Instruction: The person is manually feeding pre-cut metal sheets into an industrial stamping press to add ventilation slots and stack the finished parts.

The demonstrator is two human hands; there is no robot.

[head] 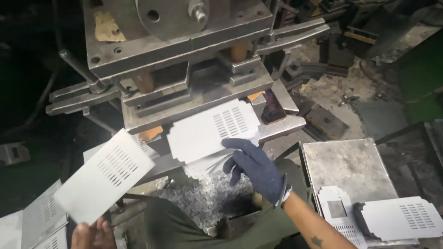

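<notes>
My right hand, in a dark blue glove, grips the near edge of a white slotted metal sheet that lies half under the die of a grey press. More sheets sit fanned under it. My bare left hand holds up another slotted sheet at the lower left, away from the press.
A pile of punched sheets lies at the far left. On a grey metal stand at the right rest more slotted sheets. Metal scrap chips heap below the press. Steel blocks and clutter lie behind.
</notes>
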